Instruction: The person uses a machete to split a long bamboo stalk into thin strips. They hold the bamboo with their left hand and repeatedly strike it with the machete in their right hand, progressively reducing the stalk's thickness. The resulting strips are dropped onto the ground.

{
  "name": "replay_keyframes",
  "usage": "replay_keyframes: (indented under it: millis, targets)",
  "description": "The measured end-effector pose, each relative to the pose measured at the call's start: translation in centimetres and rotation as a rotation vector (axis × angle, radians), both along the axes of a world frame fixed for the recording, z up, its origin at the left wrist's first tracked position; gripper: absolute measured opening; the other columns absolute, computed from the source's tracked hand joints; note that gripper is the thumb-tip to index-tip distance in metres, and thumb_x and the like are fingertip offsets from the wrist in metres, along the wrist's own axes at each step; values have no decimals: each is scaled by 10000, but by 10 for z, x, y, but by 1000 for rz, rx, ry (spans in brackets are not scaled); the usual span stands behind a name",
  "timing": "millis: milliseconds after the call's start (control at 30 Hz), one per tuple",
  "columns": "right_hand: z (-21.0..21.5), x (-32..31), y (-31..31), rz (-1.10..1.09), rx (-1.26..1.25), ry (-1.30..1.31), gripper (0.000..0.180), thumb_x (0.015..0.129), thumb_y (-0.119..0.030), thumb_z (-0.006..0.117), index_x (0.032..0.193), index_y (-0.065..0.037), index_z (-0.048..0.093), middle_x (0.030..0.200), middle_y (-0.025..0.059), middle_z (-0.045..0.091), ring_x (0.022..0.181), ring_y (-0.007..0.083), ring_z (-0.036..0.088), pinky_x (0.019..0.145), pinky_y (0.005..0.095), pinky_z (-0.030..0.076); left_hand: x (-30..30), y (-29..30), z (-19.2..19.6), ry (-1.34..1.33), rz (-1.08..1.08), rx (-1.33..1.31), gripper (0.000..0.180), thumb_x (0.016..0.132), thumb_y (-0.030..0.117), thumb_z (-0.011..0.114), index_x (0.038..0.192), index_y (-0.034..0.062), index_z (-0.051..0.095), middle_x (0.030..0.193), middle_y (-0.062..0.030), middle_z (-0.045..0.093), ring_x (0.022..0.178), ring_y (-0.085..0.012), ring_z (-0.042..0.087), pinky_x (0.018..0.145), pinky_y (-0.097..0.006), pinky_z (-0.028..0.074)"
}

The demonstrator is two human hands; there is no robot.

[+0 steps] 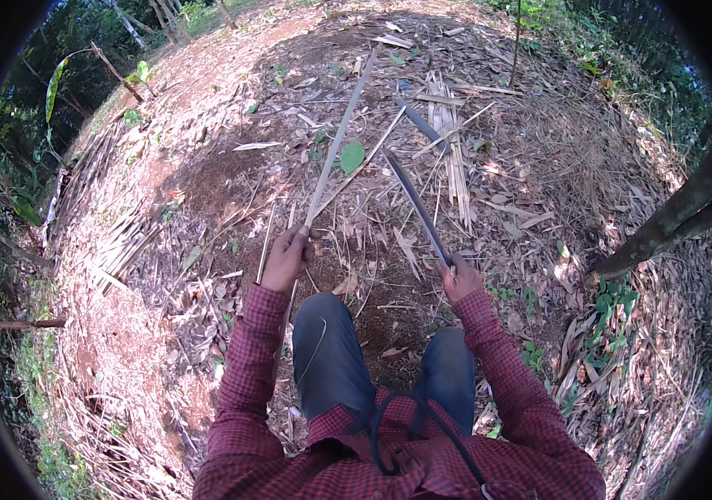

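My left hand (287, 257) grips a long pale bamboo strip (340, 137) that runs up and away from me over the ground. A long dark machete blade (412, 198) is held by its handle in my right hand (460, 277), pointing up and to the left. The blade tip stays a little to the right of the strip, apart from it. Both arms wear red checked sleeves, and my knees in blue jeans sit below the hands.
Dry leaves and bamboo shavings cover the dirt ground. A bundle of split bamboo strips (451, 142) lies ahead, with another pile (118, 246) at the left. A green leaf (352, 157) lies beside the strip. A leaning trunk (672, 218) stands at the right.
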State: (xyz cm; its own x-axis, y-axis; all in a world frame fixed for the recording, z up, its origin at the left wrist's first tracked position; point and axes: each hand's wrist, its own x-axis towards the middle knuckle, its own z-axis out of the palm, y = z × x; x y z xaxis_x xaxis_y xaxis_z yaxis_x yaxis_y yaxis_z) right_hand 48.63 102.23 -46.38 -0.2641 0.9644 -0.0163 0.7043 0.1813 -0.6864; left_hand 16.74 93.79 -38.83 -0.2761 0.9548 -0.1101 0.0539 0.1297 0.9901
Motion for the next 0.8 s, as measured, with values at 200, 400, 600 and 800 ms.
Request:
replay_keyframes:
  millis: [200, 400, 600, 800]
  targets:
    - [51, -21, -16, 331, 299, -33, 445, 788, -416, 612, 942, -6, 534, 734, 152, 565, 654, 299, 592, 622, 387, 493, 56, -17, 13, -381, -104, -196, 234, 953, 241, 358, 892, 67, 502, 575, 33, 400, 405, -42, 304, 360, -189, 230]
    - [69, -47, -23, 505, 365, -125, 513, 795, -498, 562, 955, -13, 518, 784, 133, 572, 726, 274, 598, 629, 379, 489, 70, -29, 16, -452, -88, -170, 228, 950, 253, 367, 889, 63, 477, 584, 11, 418, 390, -60, 306, 347, -197, 246]
    - [70, -49, -13, 588, 500, -144, 483, 778, -498, 587, 880, -34, 501, 738, 104, 546, 675, 254, 591, 593, 362, 483, 75, -39, 24, -529, -125, -192, 231, 943, 292, 387, 909, 75, 459, 587, 32, 386, 379, -47, 262, 329, -197, 228]
    - [77, -37, -11, 597, 568, -188, 466, 752, -475, 629, 846, -40, 492, 731, 91, 535, 643, 249, 579, 571, 355, 479, 82, -48, 34, -579, -147, -222, 179, 929, 222, 375, 902, 66, 459, 592, 32, 386, 380, -42, 258, 323, -195, 208]
